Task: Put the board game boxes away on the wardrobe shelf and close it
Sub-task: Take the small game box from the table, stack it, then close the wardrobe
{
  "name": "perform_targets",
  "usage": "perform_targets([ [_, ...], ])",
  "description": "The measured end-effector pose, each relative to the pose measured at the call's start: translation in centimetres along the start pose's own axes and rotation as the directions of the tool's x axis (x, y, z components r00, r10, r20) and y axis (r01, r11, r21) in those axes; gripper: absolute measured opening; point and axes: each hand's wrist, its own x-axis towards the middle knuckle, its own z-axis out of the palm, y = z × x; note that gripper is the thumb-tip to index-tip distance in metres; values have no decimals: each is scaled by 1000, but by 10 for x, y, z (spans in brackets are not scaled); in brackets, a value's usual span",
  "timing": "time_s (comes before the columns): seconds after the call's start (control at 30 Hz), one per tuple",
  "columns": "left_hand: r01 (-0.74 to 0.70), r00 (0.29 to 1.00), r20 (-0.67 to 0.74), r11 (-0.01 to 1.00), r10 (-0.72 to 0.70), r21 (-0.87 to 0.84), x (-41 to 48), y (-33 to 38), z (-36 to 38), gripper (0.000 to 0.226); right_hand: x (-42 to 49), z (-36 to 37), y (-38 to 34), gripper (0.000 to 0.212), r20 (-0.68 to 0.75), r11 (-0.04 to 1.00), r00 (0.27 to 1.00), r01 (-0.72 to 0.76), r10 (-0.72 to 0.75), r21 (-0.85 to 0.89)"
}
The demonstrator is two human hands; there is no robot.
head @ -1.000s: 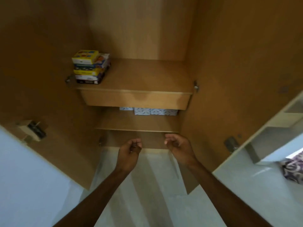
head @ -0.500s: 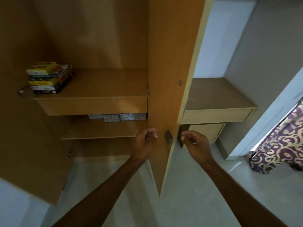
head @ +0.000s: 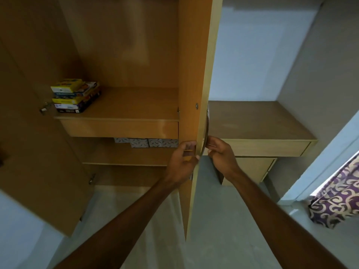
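Observation:
A stack of several colourful board game boxes (head: 74, 96) sits at the left end of the wardrobe shelf (head: 134, 111). The right wardrobe door (head: 194, 74) stands edge-on toward me, partly swung in. My left hand (head: 182, 160) grips the door's edge from the inner side. My right hand (head: 219, 152) curls around the metal handle (head: 206, 131) on the door's outer face. The left door (head: 37, 133) hangs wide open.
Patterned grey boxes (head: 145, 142) lie on the lower shelf under a drawer front (head: 120, 129). A wooden desk (head: 258, 123) with drawers stands right of the wardrobe. A purple patterned curtain (head: 338, 199) hangs at far right. Pale floor lies below.
The view has swung right and then steadied. Both hands rose from in front of the lower shelf to the right door; the left now holds its edge, the right its handle.

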Motion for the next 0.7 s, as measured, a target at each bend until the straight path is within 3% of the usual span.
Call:
perform_targets([
  [0.1, 8, 997, -78, 1000, -9, -14, -5, -6, -17, 34, 6, 15, -5, 42, 4, 1000, 1000, 23, -23, 15],
  [0.33, 10, 959, -283, 1000, -7, 9, -12, -23, -93, 35, 32, 77, -21, 29, 228, 993, 972, 27, -52, 115],
  [0.5, 24, 921, -389, 1000, -14, 19, 4, -39, -169, 39, 63, 155, -42, 39, 398, 991, 913, 48, -94, 124],
  [0.7, 62, 921, -386, 998, -55, 4, 51, -59, -257, 59, 113, 241, -71, 44, 443, 995, 891, 89, -103, 52],
])
